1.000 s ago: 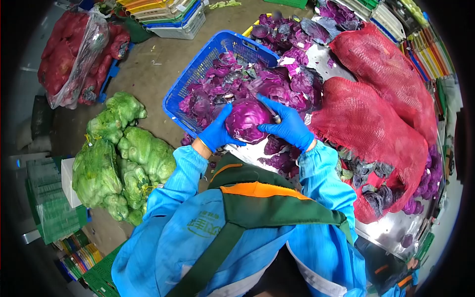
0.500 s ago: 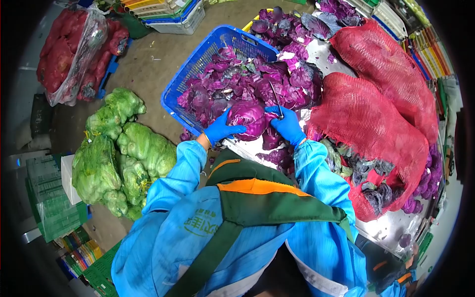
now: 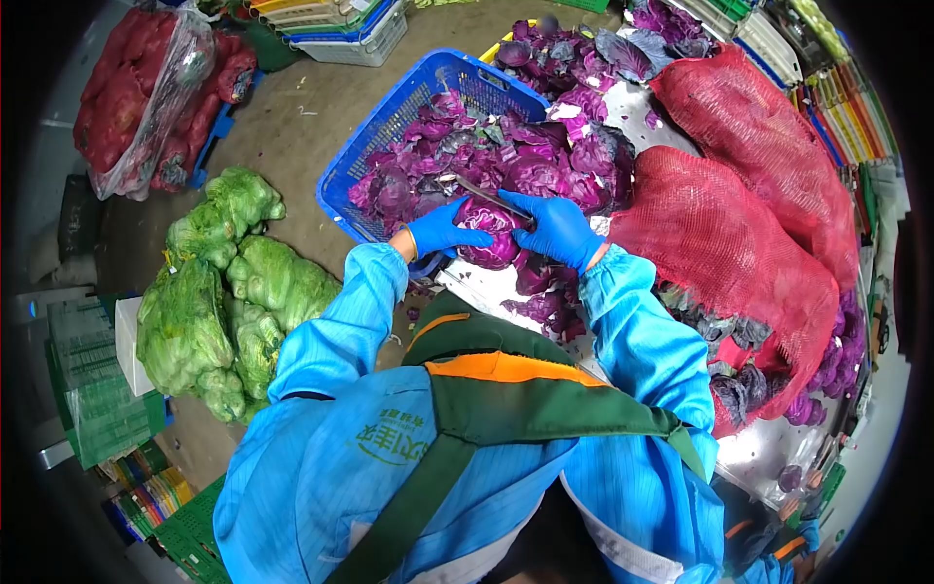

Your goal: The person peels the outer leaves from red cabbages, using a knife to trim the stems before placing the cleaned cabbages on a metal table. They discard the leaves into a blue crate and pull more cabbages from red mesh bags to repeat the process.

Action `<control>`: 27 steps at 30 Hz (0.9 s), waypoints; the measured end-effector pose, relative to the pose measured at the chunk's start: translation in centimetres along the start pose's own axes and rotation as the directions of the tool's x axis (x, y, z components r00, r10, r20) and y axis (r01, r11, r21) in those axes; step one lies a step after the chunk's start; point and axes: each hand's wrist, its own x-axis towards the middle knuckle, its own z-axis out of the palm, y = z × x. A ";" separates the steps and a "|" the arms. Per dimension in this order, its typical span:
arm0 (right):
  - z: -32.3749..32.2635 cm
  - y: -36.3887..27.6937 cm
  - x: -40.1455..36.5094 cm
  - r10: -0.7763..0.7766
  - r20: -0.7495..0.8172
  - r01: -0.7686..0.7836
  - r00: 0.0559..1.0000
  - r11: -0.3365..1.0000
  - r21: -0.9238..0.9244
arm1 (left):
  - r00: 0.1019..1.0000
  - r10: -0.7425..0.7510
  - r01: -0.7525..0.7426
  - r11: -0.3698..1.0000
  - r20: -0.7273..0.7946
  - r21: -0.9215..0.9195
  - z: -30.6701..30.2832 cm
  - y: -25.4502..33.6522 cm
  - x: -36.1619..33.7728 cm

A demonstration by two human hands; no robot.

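The left hand [image 3: 443, 234], in a blue glove, is closed around the left side of a red cabbage [image 3: 491, 243], thumb over the top and fingers curled underneath. The right hand [image 3: 556, 229], also gloved in blue, is wrapped tight on the handle of a knife [image 3: 491, 198]. The blade runs out to the far left and lies across the top of the cabbage. The cabbage sits between the two hands, held just above the near edge of a steel table [image 3: 778, 448], right beside the near rim of a blue basket [image 3: 384, 122].

The basket is tilted against the table's left end and is heaped with loose purple leaves [image 3: 457, 156]. More leaf scraps [image 3: 545, 297] lie on the table directly under the hands and the right forearm.

To the right of the hands, two red net sacks [image 3: 725, 248] stuffed with cabbages lie on the table, one nearer and one farther back. Dark outer leaves show at the nearer sack's open end. A pile of purple leaves and heads [image 3: 593, 54] fills the far end of the table.

On the floor [image 3: 292, 136] to the left are green cabbages [image 3: 224, 292] in mesh bags. Beyond them, at the far left, are bagged red sacks [image 3: 146, 88]. Stacked crates [image 3: 331, 29] stand at the far edge.
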 end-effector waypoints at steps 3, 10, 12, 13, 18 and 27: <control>0.4 0.3 0.4 -0.114 -0.056 0.107 0.992 0.987 -0.121 | 0.986 -0.061 0.092 0.973 -0.153 0.210 0.1 0.7 0.0; -1.5 2.0 0.6 -0.116 0.067 0.114 0.991 0.993 0.036 | 0.994 0.106 -0.109 0.987 0.032 0.121 -0.1 0.6 0.2; -1.8 2.2 0.4 -0.076 0.062 0.071 0.995 0.994 0.077 | 0.992 0.123 -0.116 0.971 -0.023 0.208 -0.2 0.0 0.5; -1.6 1.8 0.2 -0.075 0.063 0.070 0.995 0.995 0.077 | 0.992 0.122 -0.115 0.971 -0.022 0.208 -0.1 0.4 0.4; 0.0 2.1 0.6 -0.050 -0.093 0.053 0.994 0.998 0.028 | 0.993 0.101 -0.104 0.993 0.057 0.054 0.4 1.8 -0.2; -1.6 2.2 -0.9 -0.217 -0.075 0.224 0.973 0.968 0.109 | 0.977 0.204 -0.214 0.932 0.062 0.292 0.4 1.5 -0.1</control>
